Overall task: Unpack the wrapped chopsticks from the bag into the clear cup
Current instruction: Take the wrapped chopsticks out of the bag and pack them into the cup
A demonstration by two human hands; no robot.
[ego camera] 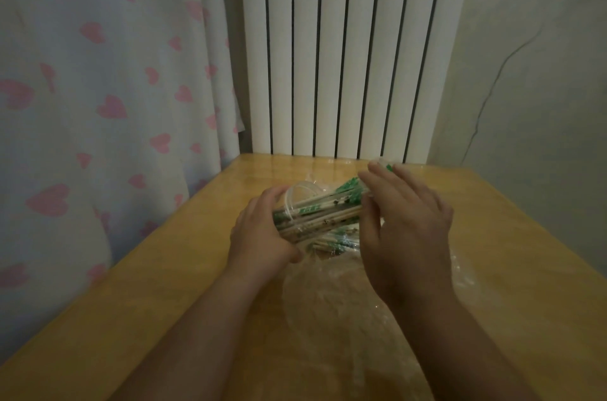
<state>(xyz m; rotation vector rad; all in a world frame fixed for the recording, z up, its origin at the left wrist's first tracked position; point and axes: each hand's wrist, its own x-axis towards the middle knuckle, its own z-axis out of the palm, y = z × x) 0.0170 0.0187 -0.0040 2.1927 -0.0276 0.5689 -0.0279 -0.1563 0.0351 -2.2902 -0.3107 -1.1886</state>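
Observation:
My left hand [262,233] grips a clear cup [297,203] that is tipped on its side above the table, its mouth toward the right. A bundle of wrapped chopsticks [328,208] with green print sticks out of the cup's mouth. My right hand [404,223] is closed around the outer ends of that bundle, fingers over the green tips. A few more wrapped chopsticks [331,244] lie just below, on the clear plastic bag [331,295], which is spread flat on the table under my hands.
The wooden table [184,269] stands against a white ribbed radiator [348,49]. A curtain with pink hearts [108,88] hangs at the left, and a pale wall [542,72] runs along the right.

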